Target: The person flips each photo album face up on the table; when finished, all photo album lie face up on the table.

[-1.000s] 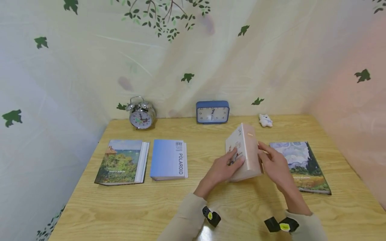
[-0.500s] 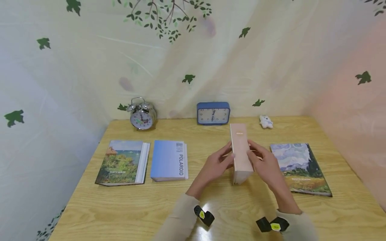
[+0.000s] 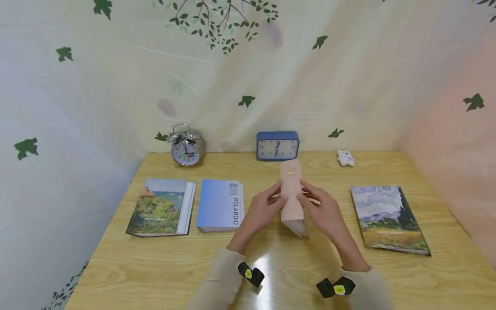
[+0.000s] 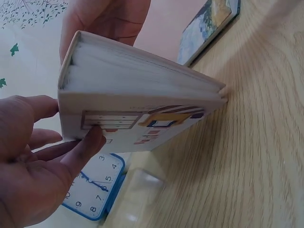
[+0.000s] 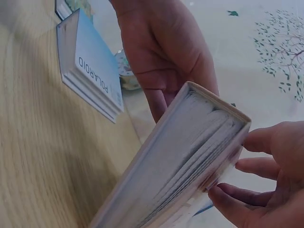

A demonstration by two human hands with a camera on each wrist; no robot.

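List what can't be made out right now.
Pink book: page contents hidden between its covers, all views.
Spine lettering: too small, head view.
Blue clock: dial partly hidden by the left hand and book, left wrist view.
Seaside album: mostly cut off by the top edge, right wrist view.

Pink album, between the fingers: spine lettering too small to read. Blue clock, beyond the fingers: partly hidden, left wrist view. Sleeves, nearer than the fingers: cut off by the head view's lower edge.
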